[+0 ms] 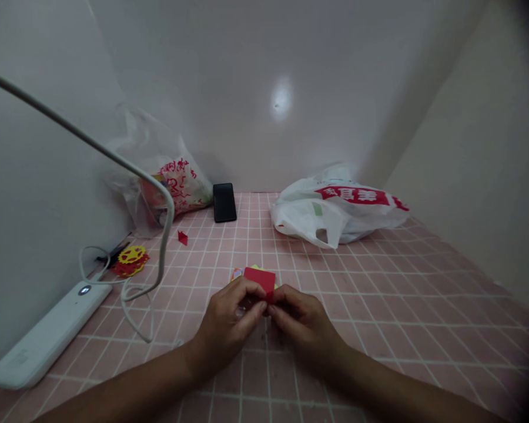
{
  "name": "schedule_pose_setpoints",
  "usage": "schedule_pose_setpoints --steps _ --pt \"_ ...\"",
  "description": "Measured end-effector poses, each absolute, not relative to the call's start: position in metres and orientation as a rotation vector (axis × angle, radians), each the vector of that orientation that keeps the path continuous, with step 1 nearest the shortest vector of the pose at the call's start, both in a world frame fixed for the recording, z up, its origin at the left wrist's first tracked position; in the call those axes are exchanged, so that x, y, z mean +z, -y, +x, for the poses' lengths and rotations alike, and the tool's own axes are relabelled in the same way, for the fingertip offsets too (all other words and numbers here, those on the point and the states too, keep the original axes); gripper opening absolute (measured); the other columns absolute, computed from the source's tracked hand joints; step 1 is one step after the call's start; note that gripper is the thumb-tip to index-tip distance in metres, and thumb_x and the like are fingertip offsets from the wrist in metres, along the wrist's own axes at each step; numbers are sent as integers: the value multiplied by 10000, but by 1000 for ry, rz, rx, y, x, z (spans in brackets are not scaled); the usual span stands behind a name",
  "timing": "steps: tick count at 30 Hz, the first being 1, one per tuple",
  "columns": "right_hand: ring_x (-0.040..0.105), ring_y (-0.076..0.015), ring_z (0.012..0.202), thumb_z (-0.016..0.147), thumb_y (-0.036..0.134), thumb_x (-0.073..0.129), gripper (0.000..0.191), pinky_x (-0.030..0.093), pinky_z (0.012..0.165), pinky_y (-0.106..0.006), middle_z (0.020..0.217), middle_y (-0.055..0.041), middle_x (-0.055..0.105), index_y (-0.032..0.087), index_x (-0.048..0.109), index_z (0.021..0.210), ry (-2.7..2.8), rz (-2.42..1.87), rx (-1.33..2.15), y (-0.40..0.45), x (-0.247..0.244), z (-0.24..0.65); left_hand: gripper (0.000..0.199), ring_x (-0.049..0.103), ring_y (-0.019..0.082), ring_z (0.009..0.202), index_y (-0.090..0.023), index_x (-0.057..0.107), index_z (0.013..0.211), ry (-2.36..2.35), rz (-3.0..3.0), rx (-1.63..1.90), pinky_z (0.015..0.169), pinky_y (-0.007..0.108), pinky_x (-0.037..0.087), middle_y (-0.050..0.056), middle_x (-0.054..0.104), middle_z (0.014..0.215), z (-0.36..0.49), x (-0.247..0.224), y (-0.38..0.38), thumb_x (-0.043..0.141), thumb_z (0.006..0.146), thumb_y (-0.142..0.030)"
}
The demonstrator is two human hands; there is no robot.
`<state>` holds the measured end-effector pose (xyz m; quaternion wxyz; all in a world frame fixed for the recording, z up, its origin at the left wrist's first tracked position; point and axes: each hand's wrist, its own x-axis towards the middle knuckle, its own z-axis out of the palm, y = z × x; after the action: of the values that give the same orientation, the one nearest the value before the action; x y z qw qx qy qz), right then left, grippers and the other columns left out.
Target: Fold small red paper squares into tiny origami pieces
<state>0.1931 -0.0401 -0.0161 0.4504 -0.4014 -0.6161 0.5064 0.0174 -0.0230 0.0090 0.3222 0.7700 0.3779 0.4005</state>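
Between the fingertips of both hands is a small folded piece of red paper, mostly covered by the fingers. My left hand pinches it from the left, thumb against forefinger. From the right, my right hand pinches it the same way. Just beyond the fingers lies a flat red paper sheet, with yellow and patterned paper edges showing around it. Farther off to the left, a small folded red paper shape rests on the tiled-pattern surface.
A white power bank with a looping cable is at left, near yellow and red cut-out discs. At the back are a clear plastic bag, a black phone and a white plastic bag. Walls enclose the pink grid-patterned surface.
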Motion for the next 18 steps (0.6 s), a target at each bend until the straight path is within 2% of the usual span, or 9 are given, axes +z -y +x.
schedule_pose_setpoints --steps 5,9,18 --pt "527 -92 557 904 189 575 70 425 528 -217 719 25 566 193 621 851 1610 -975 1122 40 -15 193 126 604 139 748 -185 584 915 -883 2244 1190 684 248 486 14 626 817 16 9 23 595 873 -66" --pt "510 -100 578 905 156 565 53 416 544 -223 704 34 550 203 589 896 1615 -980 1066 41 -13 193 113 608 158 763 -169 590 909 -882 2462 1217 681 266 493 39 651 825 14 11 21 598 879 -61" --pt "567 -154 811 932 66 480 190 456 718 -276 889 -25 599 214 577 1000 1835 -838 606 38 -7 197 102 623 181 773 -160 601 923 -874 2585 1172 686 298 524 55 657 833 15 9 18 594 883 -65"
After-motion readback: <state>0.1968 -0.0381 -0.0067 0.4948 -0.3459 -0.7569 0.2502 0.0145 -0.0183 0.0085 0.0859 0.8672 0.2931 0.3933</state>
